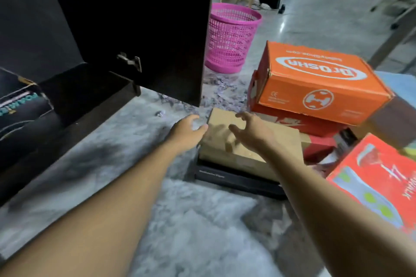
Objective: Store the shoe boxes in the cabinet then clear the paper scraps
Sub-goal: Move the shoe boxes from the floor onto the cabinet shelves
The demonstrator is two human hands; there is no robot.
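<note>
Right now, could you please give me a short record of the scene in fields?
hands: left hand at the left edge of the brown box, right hand above its lid, neither gripping
brown box: on top of a black box
orange box: stacked on a red box
cabinet: open, one dark box inside
paper scraps: on the floor near the pink basket
</note>
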